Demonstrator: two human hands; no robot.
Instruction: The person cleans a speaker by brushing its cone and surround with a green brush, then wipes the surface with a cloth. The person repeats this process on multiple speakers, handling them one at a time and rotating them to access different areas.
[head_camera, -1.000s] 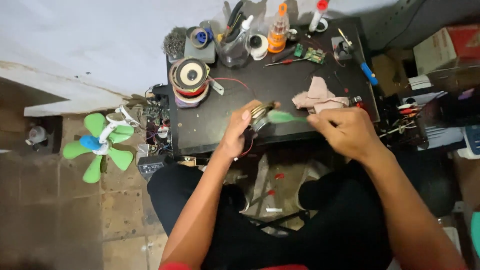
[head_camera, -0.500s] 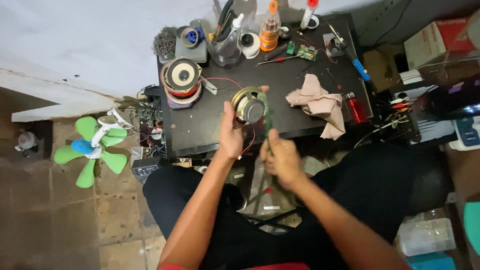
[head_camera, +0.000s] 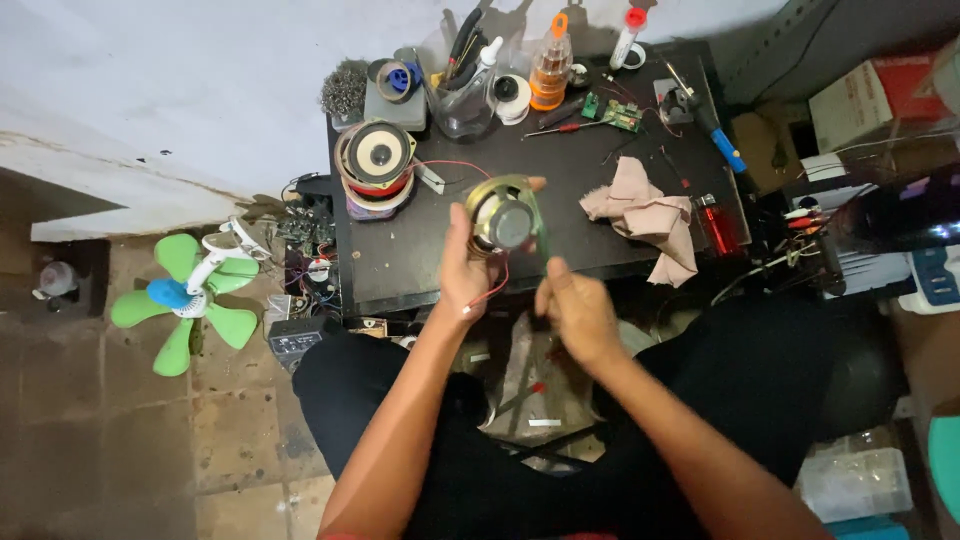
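The round brass-coloured speaker with a grey metal magnet back is being held up above the front edge of the black worktable, magnet side facing the camera, likely so its rear and the red wires can be inspected; the left hand is gripping its rim, thumb and fingers wrapped round; the right hand is hovering just below, loosely curled, blurred, so I cannot tell whether it is pinching anything; a crumpled pink cloth is lying beside it, and a second cream-coned speaker is sitting further back.
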